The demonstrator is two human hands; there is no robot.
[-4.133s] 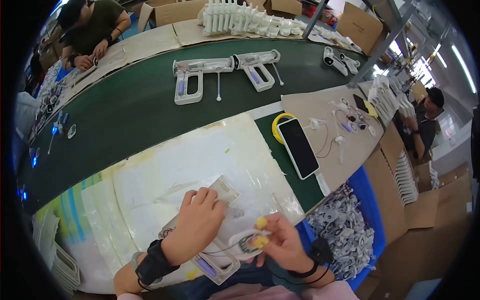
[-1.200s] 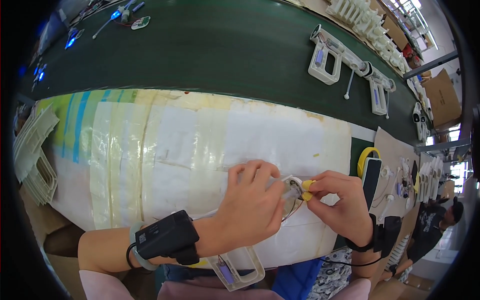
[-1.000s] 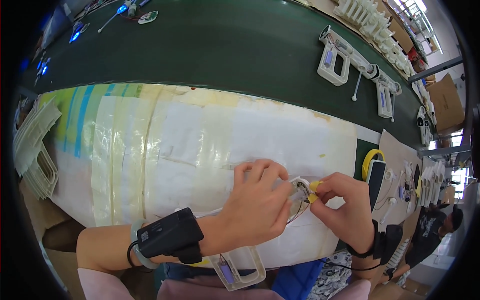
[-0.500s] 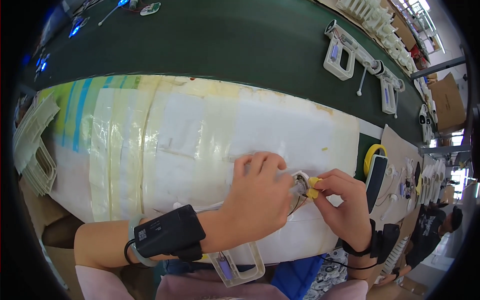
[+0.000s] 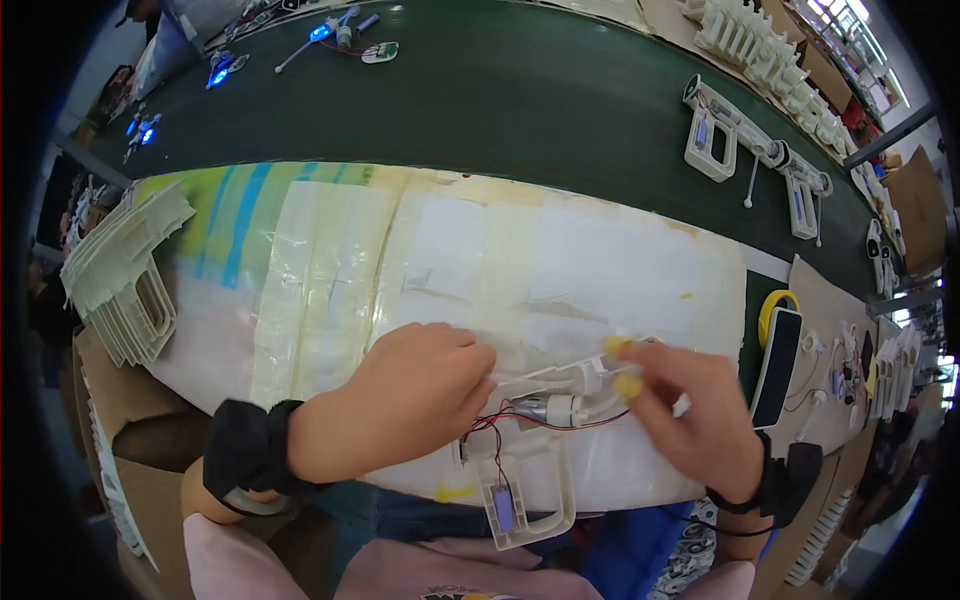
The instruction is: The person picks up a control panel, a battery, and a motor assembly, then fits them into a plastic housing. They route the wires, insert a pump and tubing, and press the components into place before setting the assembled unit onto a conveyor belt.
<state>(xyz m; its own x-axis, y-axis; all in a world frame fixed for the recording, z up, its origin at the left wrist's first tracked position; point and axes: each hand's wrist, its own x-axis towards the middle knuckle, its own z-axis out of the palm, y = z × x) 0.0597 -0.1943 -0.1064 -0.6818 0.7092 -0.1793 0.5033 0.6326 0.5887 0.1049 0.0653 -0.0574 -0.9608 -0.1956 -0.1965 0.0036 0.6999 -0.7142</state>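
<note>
"Starting with the left hand (image 5: 425, 380): what is its grip?"

"It lies curled at the left end of the off-white, gun-shaped plastic housing (image 5: 567, 485). The fingertips are hidden; I cannot tell whether it grips or presses. Its position suggests steadying."

"And the right hand (image 5: 700, 410)?"

"Over the opposite end. Thumb and forefinger, in yellow fingertip covers (image 5: 627, 386), stand narrowly apart. Blur prevents confirming anything between them. A small white piece (image 5: 682, 405) shows at the palm; whether it is held, I cannot tell. The covers presumably protect the skin or add purchase."

"Location of the housing?"

"On the white, tape-covered work board (image 5: 560, 260), directly before the person, looped handle toward the body and apparently overhanging the near edge. In my judgement, this leaves the barrel reachable from both ends."

"Condition of its contents?"

"A silver metal cylinder (image 5: 535, 407), possibly a motor, lies between the hands. Thin red and black wires (image 5: 498, 430) run loosely about it, the slack likely allowing parts to be shifted. A purple cylindrical cell (image 5: 503, 508) sits within the handle, whose walls should confine it."

"Nearby stock?"

"Stacked off-white plastic shells (image 5: 110, 270) stand beyond the left forearm, probably for easy reach."
</note>
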